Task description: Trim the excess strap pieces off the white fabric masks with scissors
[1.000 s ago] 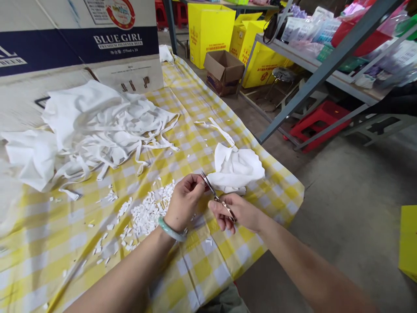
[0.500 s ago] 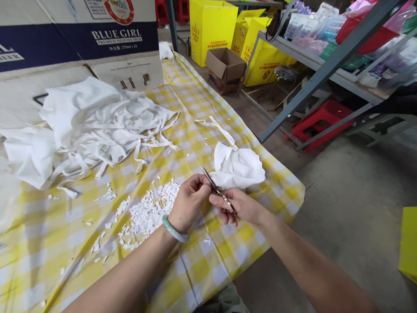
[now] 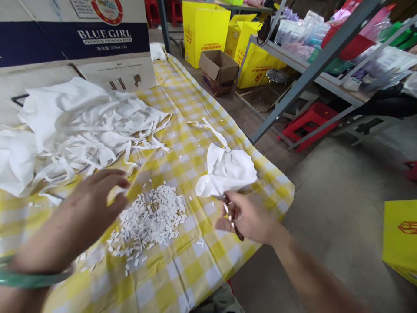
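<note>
My right hand (image 3: 250,217) grips a pair of small scissors (image 3: 230,217), their blades pointing toward a white fabric piece (image 3: 231,167) with a thin strap. That piece lies on the table just beyond the hand. My left hand (image 3: 81,208), blurred by motion and wearing a green bangle, hovers at the left with thumb and fingers apart. Nothing shows between them. Past it lies a heap of white fabric pieces with straps (image 3: 87,121). Between my hands, many tiny white snippets (image 3: 153,217) form a pile.
A yellow-and-white checked cloth (image 3: 208,265) covers the table. A large beer carton (image 3: 114,65) stands behind the fabric heap. Beyond the table's right edge are a metal-framed bench (image 3: 302,65) with bagged goods, a red stool (image 3: 309,126), yellow boxes (image 3: 206,32) and a brown carton (image 3: 218,71).
My left hand has left the fabric piece and moved left toward the heap. My right hand, still holding the scissors, has drawn slightly nearer. The view has shifted a little to the right.
</note>
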### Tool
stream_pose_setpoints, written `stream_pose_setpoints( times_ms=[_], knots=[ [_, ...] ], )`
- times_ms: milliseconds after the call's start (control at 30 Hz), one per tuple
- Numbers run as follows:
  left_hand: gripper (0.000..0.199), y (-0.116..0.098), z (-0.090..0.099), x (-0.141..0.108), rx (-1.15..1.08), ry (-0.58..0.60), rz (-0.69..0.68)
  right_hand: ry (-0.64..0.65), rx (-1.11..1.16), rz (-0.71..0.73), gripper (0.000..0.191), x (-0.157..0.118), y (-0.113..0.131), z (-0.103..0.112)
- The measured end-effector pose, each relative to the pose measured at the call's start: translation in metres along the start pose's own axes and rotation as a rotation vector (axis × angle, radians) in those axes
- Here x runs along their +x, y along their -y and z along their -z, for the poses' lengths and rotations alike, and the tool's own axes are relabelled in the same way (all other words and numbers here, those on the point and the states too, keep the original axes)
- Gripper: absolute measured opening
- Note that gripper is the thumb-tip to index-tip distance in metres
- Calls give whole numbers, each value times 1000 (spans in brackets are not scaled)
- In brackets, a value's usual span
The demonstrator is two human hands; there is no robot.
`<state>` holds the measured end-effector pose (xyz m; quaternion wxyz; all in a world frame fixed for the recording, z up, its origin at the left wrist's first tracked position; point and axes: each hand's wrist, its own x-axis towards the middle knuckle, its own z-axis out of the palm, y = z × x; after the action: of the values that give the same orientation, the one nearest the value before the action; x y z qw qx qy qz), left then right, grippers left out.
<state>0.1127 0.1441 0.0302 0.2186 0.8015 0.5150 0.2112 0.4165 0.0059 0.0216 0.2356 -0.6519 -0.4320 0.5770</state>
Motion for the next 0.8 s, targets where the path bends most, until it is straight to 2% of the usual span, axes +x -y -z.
stream_pose_setpoints(
  times_ms=[67, 100, 167, 200, 267, 333, 400, 467, 533, 600, 633, 700, 800],
  knots=[
    [34, 14, 10, 2, 171, -78, -104, -349, -205, 88, 32, -3, -5, 17],
    [40, 11, 7, 4, 181, -91, -160, -542, -305, 148, 30, -1, -8, 26],
    [44, -10, -16, 9, 100, -39, -256, -827, -447, 253, 28, 6, -14, 45],
    [43, -25, -32, 11, 35, 3, -297, -898, -502, 292, 29, 10, -18, 52],
    [43, -57, -69, 16, -96, 164, -277, -897, -578, 335, 36, 18, -23, 61],
    [60, -82, -102, 21, -217, 288, -174, -796, -620, 334, 46, 24, -27, 60],
    [76, -95, -125, 29, -271, 334, -133, -694, -622, 326, 48, 29, -28, 51],
    [63, -102, -136, 39, -303, 340, -142, -640, -586, 336, 41, 37, -28, 39],
    [37, -105, -138, 53, -344, 325, -160, -636, -543, 370, 42, 47, -23, 30],
    [27, -109, -132, 68, -391, 279, -186, -631, -483, 405, 49, 62, -14, 26],
    [27, -110, -127, 74, -418, 246, -201, -622, -451, 421, 48, 72, -6, 26],
    [35, -111, -111, 84, -479, 162, -227, -607, -407, 451, 32, 93, 17, 31],
    [49, -104, -82, 85, -563, 4, -216, -656, -404, 520, 11, 131, 77, 47]
  ],
)
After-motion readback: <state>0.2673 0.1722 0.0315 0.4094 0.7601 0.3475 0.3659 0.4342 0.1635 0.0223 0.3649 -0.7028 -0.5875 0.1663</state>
